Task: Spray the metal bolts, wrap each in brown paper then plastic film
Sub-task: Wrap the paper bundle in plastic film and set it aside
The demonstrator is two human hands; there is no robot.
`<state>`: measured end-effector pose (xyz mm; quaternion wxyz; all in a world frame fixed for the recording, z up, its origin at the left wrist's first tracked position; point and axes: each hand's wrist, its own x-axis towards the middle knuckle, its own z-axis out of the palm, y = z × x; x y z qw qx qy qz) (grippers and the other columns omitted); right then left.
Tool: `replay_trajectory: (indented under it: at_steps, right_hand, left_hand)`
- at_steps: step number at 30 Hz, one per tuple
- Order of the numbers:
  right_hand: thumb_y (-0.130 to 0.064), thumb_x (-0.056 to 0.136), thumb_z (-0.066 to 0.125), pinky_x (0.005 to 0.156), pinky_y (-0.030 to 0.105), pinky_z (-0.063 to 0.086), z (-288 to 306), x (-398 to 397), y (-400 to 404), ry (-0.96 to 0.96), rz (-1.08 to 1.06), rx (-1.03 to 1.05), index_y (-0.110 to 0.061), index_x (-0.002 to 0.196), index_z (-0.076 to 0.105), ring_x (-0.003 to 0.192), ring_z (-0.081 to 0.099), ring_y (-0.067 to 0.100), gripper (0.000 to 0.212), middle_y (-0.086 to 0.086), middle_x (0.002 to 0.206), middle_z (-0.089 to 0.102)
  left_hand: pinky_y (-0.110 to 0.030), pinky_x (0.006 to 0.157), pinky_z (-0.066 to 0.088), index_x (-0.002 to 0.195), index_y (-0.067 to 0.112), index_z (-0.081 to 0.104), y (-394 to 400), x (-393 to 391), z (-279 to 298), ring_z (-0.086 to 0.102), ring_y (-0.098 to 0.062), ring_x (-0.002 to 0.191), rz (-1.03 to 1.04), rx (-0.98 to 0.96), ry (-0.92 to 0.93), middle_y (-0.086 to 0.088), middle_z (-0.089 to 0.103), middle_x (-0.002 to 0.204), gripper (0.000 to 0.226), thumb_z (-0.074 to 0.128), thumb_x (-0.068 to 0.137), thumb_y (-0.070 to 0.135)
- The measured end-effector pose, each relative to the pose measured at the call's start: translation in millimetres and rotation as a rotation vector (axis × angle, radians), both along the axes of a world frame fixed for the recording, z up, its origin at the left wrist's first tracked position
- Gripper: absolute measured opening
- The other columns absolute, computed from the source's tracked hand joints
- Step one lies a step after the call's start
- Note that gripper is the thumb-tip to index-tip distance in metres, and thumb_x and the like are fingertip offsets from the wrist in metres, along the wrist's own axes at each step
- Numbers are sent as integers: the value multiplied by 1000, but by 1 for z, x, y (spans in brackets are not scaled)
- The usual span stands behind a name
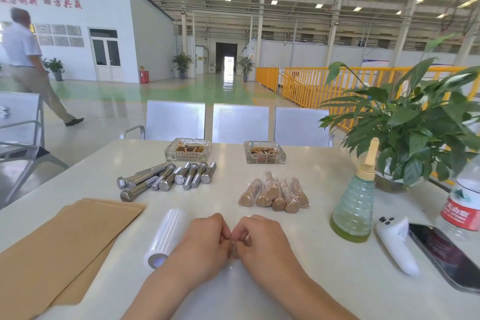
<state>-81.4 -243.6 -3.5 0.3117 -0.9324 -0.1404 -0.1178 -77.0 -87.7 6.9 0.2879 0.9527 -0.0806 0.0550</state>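
Hands meeting at table centre, left hand (pixel 205 239) and right hand (pixel 262 239) fingers curled together, pinched item mostly hidden.

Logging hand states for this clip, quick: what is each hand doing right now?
Left hand: fingers curled, pinching a small film-covered object between the hands.
Right hand: fingers curled on the same object; what it is cannot be told.
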Motion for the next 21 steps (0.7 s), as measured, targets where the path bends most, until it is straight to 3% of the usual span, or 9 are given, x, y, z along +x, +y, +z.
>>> replay_trajectory:
  at_steps: [3,8,11,14,16,17,18,20,21]
  right_hand:
    - [-28,88,57,86,26,40,-7,-8,4,-181,-1,-146,-30,99,68,102,44,9,16,-17,90,58]
    - [-47,81,39,95,26,46,-16,-33,13,-254,28,-203,-31,113,67,113,56,12,46,-13,107,62]
    - [-56,65,60,84,18,55,-19,-45,11,-275,36,-319,-30,109,77,102,70,7,53,-16,105,73]
    - [-61,53,77,79,18,59,-18,-47,13,-293,40,-403,-27,105,82,97,74,6,62,-14,106,77]
    - [-62,55,78,80,18,59,-16,-48,11,-317,43,-448,-28,104,82,96,73,6,60,-14,105,77]
    - [-63,55,78,80,17,58,-15,-48,10,-313,41,-458,-28,103,82,95,73,5,59,-14,104,77]
    - [-63,53,79,80,17,58,-14,-48,10,-317,30,-469,-28,102,82,94,73,5,60,-15,102,77]
    - [-65,49,81,80,17,58,-13,-49,10,-313,4,-477,-29,99,83,94,74,3,61,-16,101,77]
    - [-64,48,81,80,17,58,-13,-50,11,-310,0,-478,-30,98,83,94,73,3,61,-16,101,77]
  left_hand:
    - [-8,58,40,82,31,58,1,0,2,56,2,71,11,2,23,9,63,82,14,62,89,19]
    - [-6,53,40,81,30,62,0,1,6,58,3,68,34,-52,63,10,64,80,16,60,88,16]
    - [-7,56,41,91,28,67,2,-1,14,58,1,70,-22,-34,129,11,63,82,19,57,90,12]
    - [-17,58,50,100,24,69,17,-7,29,64,-8,71,-89,-129,252,3,70,90,22,55,94,8]
    - [-16,51,49,103,32,68,34,-10,41,61,-4,66,69,-119,123,8,69,98,19,57,96,17]
    - [-23,58,54,107,36,65,44,-9,45,62,-5,73,178,-30,24,9,67,106,17,60,95,27]
    - [-31,74,57,116,38,61,54,-9,47,62,-10,91,272,132,-18,7,62,119,23,62,93,39]
    - [-37,94,50,133,33,47,63,-9,45,52,-24,120,367,383,103,0,48,135,57,62,87,63]
    - [-36,94,49,135,28,44,65,-9,42,53,-24,120,380,373,196,-1,50,131,67,61,84,69]
